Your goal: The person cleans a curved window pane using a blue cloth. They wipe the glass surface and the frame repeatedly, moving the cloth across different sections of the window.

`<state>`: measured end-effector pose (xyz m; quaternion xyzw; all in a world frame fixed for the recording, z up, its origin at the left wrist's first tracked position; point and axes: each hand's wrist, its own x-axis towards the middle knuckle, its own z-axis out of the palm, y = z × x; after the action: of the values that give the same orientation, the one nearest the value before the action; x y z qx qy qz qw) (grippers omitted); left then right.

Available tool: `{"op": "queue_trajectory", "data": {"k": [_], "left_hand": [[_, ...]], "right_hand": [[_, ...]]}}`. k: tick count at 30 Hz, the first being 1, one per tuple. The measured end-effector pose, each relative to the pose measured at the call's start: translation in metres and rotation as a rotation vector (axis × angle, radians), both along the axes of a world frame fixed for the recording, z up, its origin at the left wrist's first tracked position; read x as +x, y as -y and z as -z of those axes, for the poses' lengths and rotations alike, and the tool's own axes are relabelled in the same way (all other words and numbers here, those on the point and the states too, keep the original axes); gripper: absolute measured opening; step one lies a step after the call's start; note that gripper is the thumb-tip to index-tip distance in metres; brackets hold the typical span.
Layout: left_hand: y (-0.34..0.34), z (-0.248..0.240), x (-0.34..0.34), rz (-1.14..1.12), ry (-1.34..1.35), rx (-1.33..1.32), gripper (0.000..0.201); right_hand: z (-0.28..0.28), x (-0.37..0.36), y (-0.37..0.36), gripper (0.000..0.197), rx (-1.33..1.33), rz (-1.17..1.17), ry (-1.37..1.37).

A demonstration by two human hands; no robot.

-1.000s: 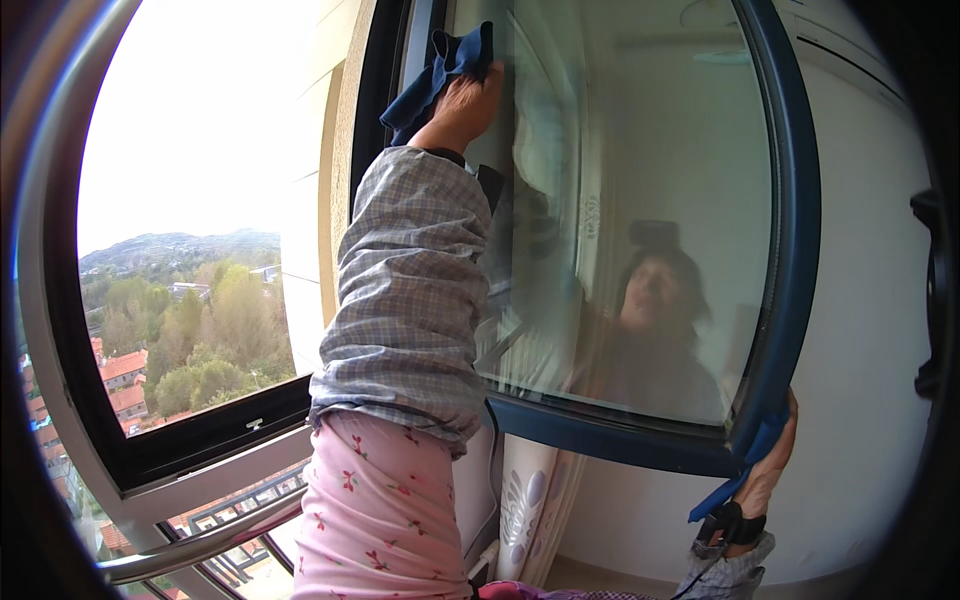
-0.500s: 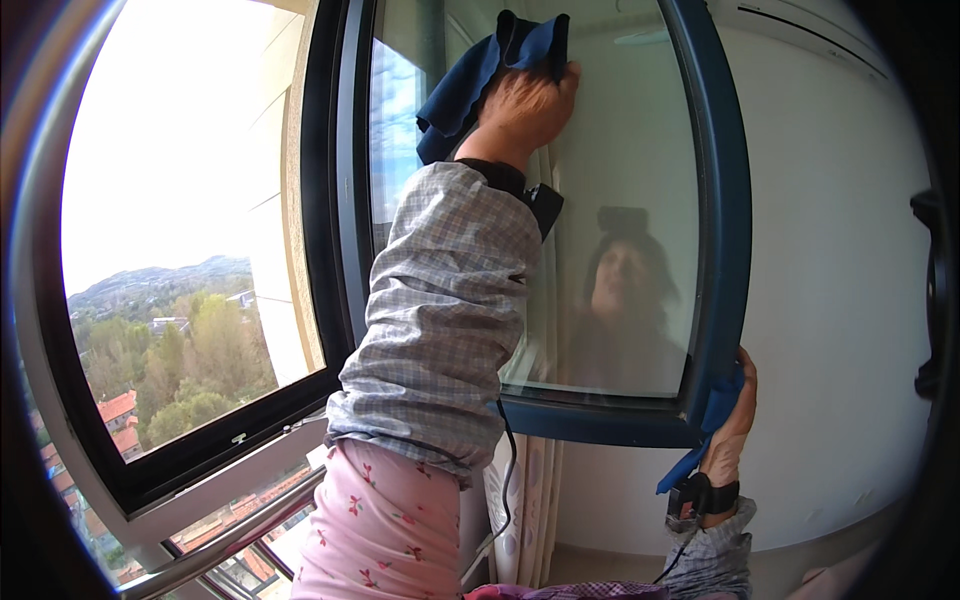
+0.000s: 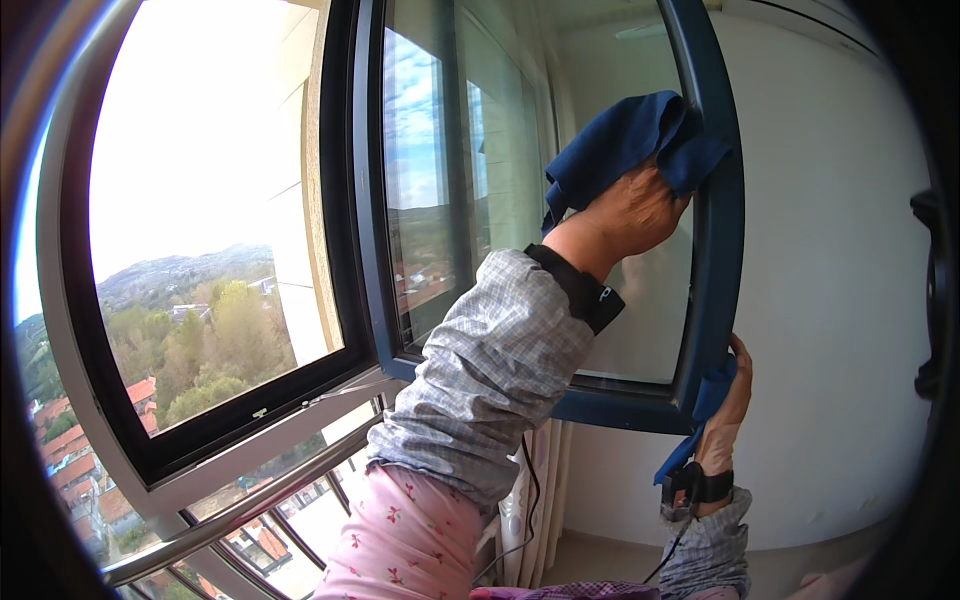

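Note:
My left hand (image 3: 640, 210) presses a dark blue cloth (image 3: 620, 140) against the glass pane (image 3: 630, 330), close to the right side of the window sash. The cloth bunches over its fingers, and one fold reaches onto the dark blue frame (image 3: 718, 240). Lower down, my right hand (image 3: 732, 410) grips the sash's bottom right corner. A second blue cloth (image 3: 712, 395) is caught between that hand and the frame, its end hanging below the corner. Part of the right hand's fingers is hidden behind the frame. The sash stands swung inward from the window opening.
Left of the sash is the dark window frame (image 3: 360, 200), with trees and red roofs far below outside. A metal railing (image 3: 250, 490) runs beneath it. A pale curtain (image 3: 545, 500) hangs under the sash, and a white wall (image 3: 830, 300) stands to the right.
My left hand has moved right and down across the pane with its cloth, from the upper left to the right edge. My right hand keeps its hold on the corner. The view has shifted slightly.

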<state>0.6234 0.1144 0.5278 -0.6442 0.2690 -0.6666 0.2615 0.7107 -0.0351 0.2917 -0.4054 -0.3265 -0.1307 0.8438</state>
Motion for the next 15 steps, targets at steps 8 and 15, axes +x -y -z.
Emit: {"op": "queue_trajectory", "data": {"k": [8,15], "left_hand": [[-0.010,-0.036,0.013,-0.169,-0.142,-0.302,0.036],[0.008,-0.072,-0.006,-0.144,-0.104,-0.415,0.032]], "right_hand": [[0.013,0.021,-0.004,0.059,-0.055,0.021,-0.004],[0.018,0.030,-0.004,0.059,-0.089,0.043,0.138]]}}
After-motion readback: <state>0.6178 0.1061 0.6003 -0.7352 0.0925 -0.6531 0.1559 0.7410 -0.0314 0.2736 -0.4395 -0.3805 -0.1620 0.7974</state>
